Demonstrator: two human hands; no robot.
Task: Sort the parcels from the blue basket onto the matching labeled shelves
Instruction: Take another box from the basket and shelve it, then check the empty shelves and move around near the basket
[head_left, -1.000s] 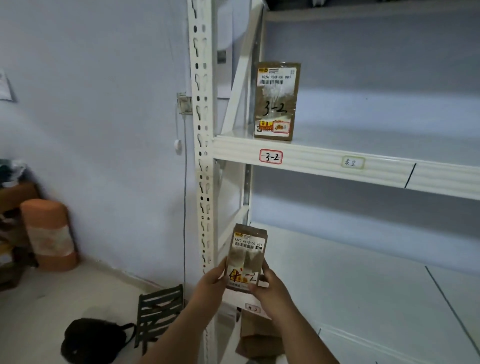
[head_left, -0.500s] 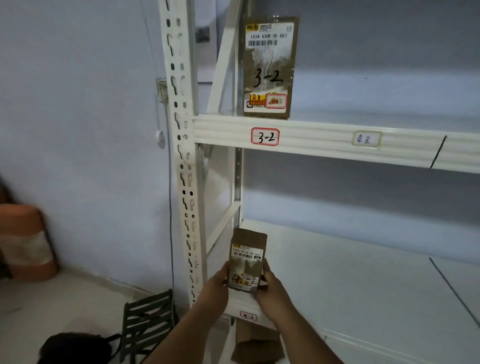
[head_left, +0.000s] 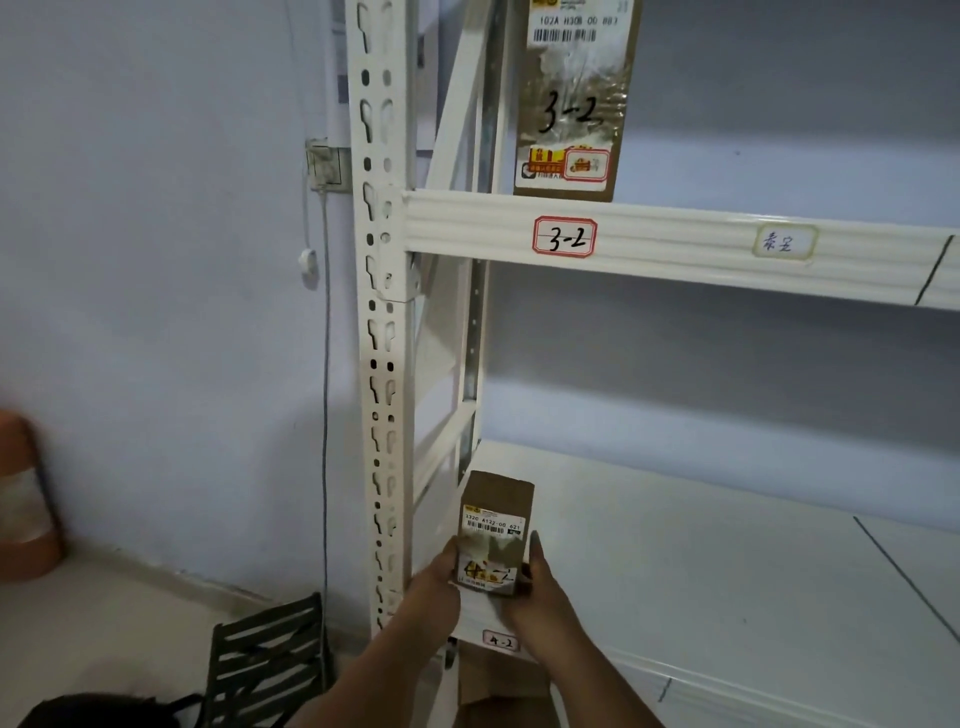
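Note:
A small brown parcel (head_left: 496, 530) marked 4-2 stands upright at the front left corner of the lower white shelf (head_left: 701, 561). My left hand (head_left: 436, 587) holds its left side and my right hand (head_left: 535, 592) holds its right side. Just below it, the shelf's front edge carries a 4-2 label (head_left: 500, 642). On the shelf above stands a taller brown parcel (head_left: 574, 98) marked 3-2, over the 3-2 label (head_left: 564, 237). The blue basket is out of view.
The rack's white slotted upright (head_left: 382, 312) rises just left of my hands. A brown box (head_left: 498, 686) sits under the lower shelf. On the floor at left are a black slatted stool (head_left: 270, 660), a black bag (head_left: 98, 712) and an orange roll (head_left: 23, 499).
The view has moved closer and lower. Both hands have carried the 4-2 parcel forward onto the lower shelf's front corner.

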